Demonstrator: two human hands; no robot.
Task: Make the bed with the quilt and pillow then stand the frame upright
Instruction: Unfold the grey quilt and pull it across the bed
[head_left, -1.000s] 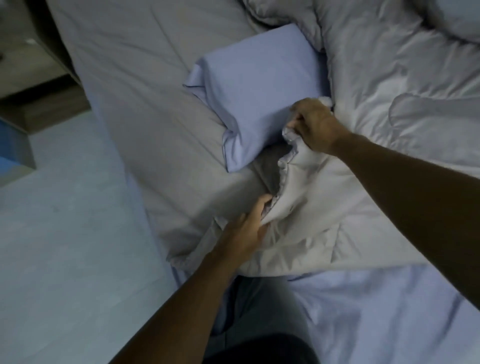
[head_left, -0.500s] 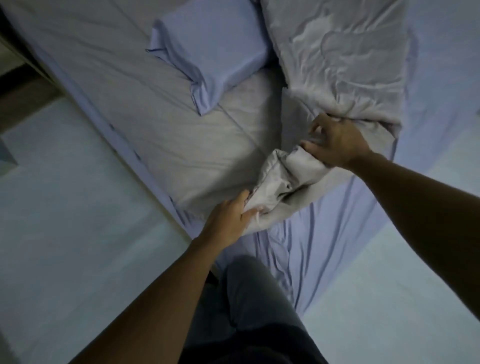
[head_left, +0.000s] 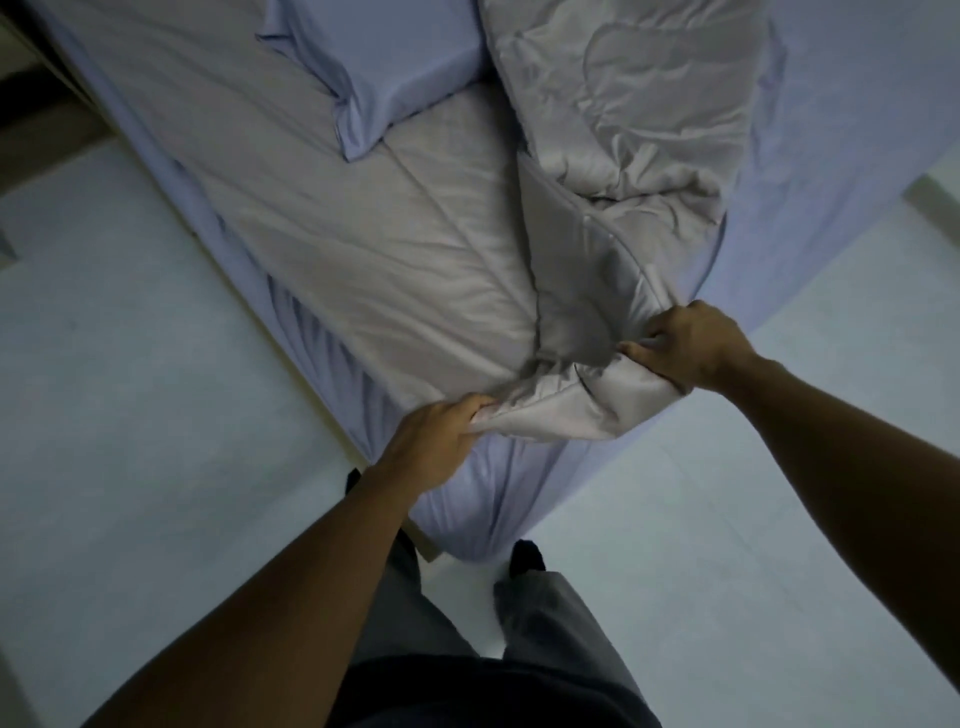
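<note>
Dim room, view looks down at a bed corner. Bed (head_left: 519, 525) runs diagonally from near centre to far, covered by a lilac fitted sheet (head_left: 810, 171) gathered in pleats at the near corner. Pale, bare floor (head_left: 130, 415) on the left and right of the bed. Dark wooden furniture edge (head_left: 36, 119) at far left.

Grey quilt (head_left: 374, 249) partly spread: flat over the left half of the mattress, bunched and wrinkled in a heap on the far right. Lilac pillow (head_left: 395, 62) lies at the far end, on top of the flat part of the quilt, its near corner pointing toward the camera.

Left hand (head_left: 436, 441) clenched on the quilt's near edge at the bed corner. Right hand (head_left: 685, 348) clenched on a folded quilt corner just right of it; fabric sags between the two hands.

Person's grey trousers (head_left: 550, 618) and dark footwear (head_left: 525, 556) visible near the bed corner. Frame not in view.
</note>
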